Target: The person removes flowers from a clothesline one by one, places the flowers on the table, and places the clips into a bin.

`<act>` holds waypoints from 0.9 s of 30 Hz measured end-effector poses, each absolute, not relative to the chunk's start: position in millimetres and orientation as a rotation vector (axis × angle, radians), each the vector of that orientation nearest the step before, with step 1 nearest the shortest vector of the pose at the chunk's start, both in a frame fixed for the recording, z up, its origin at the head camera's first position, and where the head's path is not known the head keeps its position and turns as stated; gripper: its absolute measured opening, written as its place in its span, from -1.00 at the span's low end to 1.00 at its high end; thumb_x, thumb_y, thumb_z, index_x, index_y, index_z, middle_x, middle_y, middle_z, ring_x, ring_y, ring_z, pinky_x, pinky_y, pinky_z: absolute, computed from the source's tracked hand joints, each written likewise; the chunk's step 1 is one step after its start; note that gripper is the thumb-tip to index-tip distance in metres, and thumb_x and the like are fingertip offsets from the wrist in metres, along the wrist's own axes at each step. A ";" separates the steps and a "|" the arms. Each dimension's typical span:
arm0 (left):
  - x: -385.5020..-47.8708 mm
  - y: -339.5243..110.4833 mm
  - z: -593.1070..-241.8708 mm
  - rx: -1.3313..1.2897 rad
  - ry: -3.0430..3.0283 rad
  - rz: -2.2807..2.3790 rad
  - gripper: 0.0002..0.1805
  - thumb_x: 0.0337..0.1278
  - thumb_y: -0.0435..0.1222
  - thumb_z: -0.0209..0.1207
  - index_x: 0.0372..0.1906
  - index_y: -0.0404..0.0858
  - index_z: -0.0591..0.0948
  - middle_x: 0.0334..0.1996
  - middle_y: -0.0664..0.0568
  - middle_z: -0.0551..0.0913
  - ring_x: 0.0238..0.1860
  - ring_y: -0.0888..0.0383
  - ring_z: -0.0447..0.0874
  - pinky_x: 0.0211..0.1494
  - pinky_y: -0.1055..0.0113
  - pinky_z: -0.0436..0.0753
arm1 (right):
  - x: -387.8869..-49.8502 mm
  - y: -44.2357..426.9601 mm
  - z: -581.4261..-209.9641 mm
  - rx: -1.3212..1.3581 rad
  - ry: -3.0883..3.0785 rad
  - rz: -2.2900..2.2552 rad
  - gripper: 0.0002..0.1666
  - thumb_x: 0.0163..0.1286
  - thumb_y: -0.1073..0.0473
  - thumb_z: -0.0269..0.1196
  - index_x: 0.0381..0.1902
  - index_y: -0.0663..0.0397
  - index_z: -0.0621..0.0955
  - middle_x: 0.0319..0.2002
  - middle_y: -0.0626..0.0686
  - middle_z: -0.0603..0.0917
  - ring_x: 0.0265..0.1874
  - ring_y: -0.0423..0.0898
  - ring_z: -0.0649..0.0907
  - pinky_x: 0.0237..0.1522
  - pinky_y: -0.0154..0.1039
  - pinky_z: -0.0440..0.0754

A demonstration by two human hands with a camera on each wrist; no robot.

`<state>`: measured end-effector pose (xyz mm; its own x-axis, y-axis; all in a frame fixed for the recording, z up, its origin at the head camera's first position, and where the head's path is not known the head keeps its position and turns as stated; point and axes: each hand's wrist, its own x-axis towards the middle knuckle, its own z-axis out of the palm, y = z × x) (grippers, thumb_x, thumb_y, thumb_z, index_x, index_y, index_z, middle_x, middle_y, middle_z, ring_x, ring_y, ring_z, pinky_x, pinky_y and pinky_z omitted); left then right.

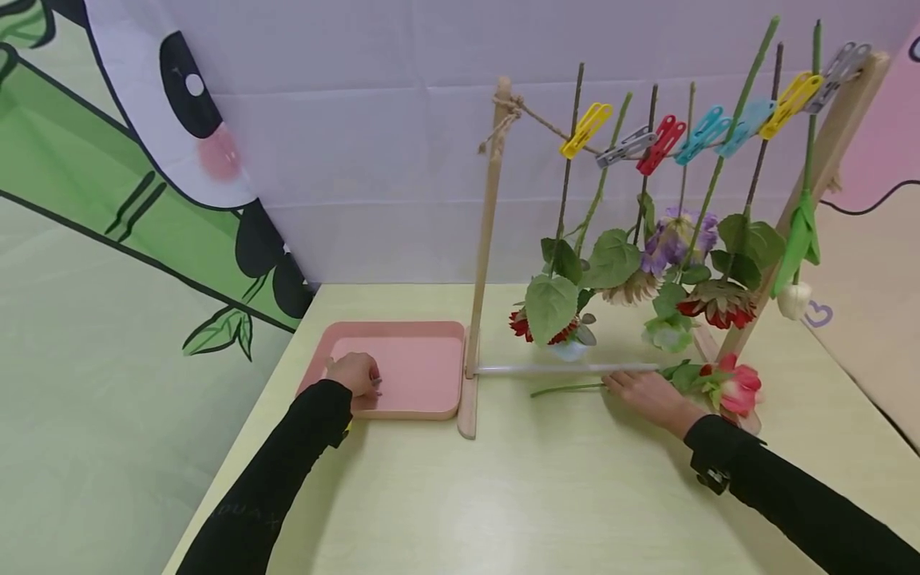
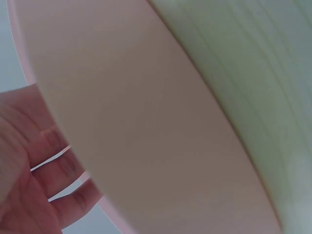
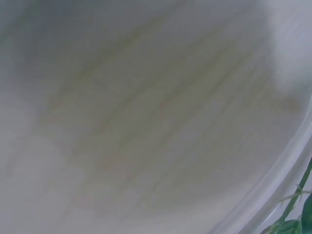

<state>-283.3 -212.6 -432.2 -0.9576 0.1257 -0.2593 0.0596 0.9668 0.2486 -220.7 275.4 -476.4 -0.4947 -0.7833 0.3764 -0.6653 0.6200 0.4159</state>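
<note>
My left hand [image 1: 354, 374] reaches over the near side of the pink tray [image 1: 420, 371], fingers loosely bent, with nothing visible in them. In the left wrist view, the fingers [image 2: 58, 170] show past the rim of the tray's wall [image 2: 141, 117]. At the foot of the wooden rack, my right hand [image 1: 650, 397] grips the stem of a pink artificial flower [image 1: 740, 390] lying on the table. The bloom is to the right of the hand and the bare stem end sticks out left. The right wrist view shows mostly blurred tabletop, without the hand.
Colored clothespins [image 1: 652, 145] hold several artificial flowers upside down on a rope between the rack's wooden posts [image 1: 489, 231]. A clear rod [image 1: 546, 370] joins the posts low down. Behind the table [image 1: 431, 495] hangs a printed cloth [image 1: 359, 144].
</note>
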 end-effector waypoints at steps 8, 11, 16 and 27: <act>-289.8 -209.7 -427.9 0.171 2.837 0.317 -0.84 -0.12 -0.37 0.34 -0.34 -0.24 0.65 -0.43 0.01 0.65 -0.24 0.01 0.49 0.26 -0.38 -0.06 | -228.2 267.8 -477.4 1.141 -2.170 -0.164 -0.29 0.53 0.08 -0.47 -0.28 0.25 0.61 -0.35 0.11 0.62 -0.41 -0.06 0.64 -0.50 -0.25 0.59; -294.2 -208.8 -425.3 0.193 2.839 0.311 -0.81 -0.08 -0.36 0.32 -0.27 -0.25 0.65 -0.35 -0.02 0.66 -0.22 0.00 0.49 0.26 -0.37 -0.04 | -229.4 262.5 -473.3 1.132 -2.102 -0.092 -0.31 0.53 0.01 -0.40 -0.34 0.24 0.61 -0.41 0.08 0.63 -0.47 -0.08 0.64 -0.55 -0.26 0.58; -296.0 -205.2 -403.4 0.283 2.846 0.337 -0.67 -0.11 -0.33 0.34 -0.13 -0.30 0.63 -0.16 -0.13 0.64 -0.16 -0.02 0.51 0.20 -0.14 0.31 | -224.3 255.9 -454.6 1.112 -1.973 -0.002 -0.39 0.52 0.01 -0.27 -0.44 0.20 0.60 -0.52 0.03 0.62 -0.57 -0.12 0.63 -0.64 -0.27 0.55; -295.6 -193.8 -293.6 0.523 3.025 0.318 -0.62 -0.05 -0.25 0.30 -0.07 -0.31 0.59 -0.11 -0.20 0.61 -0.03 -0.13 0.50 0.18 -0.32 0.08 | -212.8 263.2 -377.5 0.946 -1.906 0.051 -0.48 0.44 -0.05 -0.05 -0.42 0.21 0.65 -0.53 0.07 0.67 -0.67 -0.04 0.63 -0.69 -0.22 0.52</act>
<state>-295.6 -193.8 -293.6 -0.9412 0.3374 -0.0191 0.3261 0.9215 0.2111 -212.8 263.2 -377.5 -0.2270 -0.5878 0.7765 -0.6289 0.6973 0.3440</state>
